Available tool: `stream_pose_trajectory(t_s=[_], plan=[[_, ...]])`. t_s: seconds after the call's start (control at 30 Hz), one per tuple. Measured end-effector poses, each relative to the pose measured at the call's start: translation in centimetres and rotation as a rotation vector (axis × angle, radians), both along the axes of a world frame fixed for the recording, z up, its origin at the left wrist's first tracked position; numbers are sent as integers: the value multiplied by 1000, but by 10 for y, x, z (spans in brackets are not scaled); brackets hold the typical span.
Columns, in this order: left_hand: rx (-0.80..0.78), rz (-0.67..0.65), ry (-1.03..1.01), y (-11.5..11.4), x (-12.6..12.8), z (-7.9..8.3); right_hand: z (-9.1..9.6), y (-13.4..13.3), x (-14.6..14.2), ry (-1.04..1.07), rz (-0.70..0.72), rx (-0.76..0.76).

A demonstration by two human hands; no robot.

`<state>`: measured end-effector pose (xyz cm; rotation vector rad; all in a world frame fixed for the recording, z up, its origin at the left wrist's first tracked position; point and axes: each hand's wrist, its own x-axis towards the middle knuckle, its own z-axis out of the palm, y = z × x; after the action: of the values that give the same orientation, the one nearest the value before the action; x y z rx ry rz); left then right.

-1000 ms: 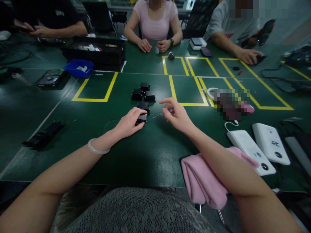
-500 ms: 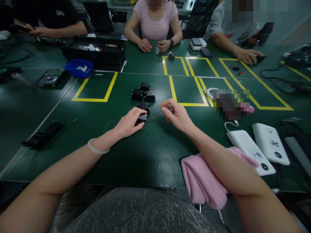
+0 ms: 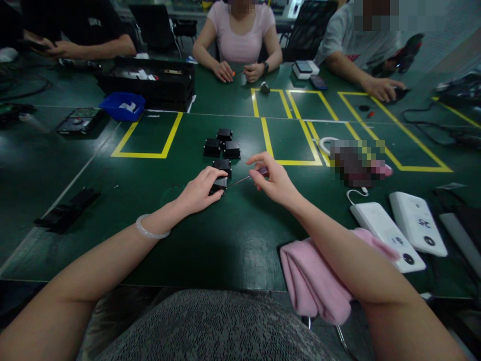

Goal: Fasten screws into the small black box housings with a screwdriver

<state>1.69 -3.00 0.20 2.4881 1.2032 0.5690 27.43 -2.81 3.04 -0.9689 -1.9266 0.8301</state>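
Observation:
On the green table, my left hand (image 3: pixel 205 189) is closed around a small black box-shaped part (image 3: pixel 219 184), with the thumb on its near side and the fingers over its far side. My right hand (image 3: pixel 273 179) grips the handle of a screwdriver (image 3: pixel 260 173). Its thin metal shaft points left, and the tip meets the right side of the held part. Another black box (image 3: pixel 222 166) lies just beyond my left fingers. Farther off sit three similar boxes (image 3: pixel 224 134) in a loose cluster.
More black parts (image 3: pixel 67 210) lie at the left. A blue tray (image 3: pixel 123 106) stands before a black crate (image 3: pixel 150 93). Two white power banks (image 3: pixel 418 223) and a pink cloth (image 3: pixel 315 278) are at the right. Yellow tape (image 3: pixel 296 162) marks the table. Several people sit opposite.
The screwdriver's handle shows more plainly between my right thumb and fingers, which have shifted slightly on it. My left hand and the held part stay in place.

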Motion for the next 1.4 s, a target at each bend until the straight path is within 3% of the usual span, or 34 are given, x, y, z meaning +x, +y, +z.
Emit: stream_pose_trajectory(t_s=[0.2, 0.5, 0.73, 0.97, 1.17, 1.4], plan=[[-2, 1, -9, 0, -1, -1, -2, 2, 1, -17, -7, -75], [5, -3, 5, 0, 0, 0, 0, 0, 1, -2, 0, -4], [20, -9, -4, 1, 0, -2, -2, 2, 1, -9, -8, -74], [1, -4, 3, 0, 0, 0, -1, 0, 0, -6, -26, 19], [-1, -17, 2, 0, -1, 1, -2, 3, 2, -34, -18, -39], [-3, -10, 6, -1, 0, 3, -2, 1, -1, -9, -35, 18]])
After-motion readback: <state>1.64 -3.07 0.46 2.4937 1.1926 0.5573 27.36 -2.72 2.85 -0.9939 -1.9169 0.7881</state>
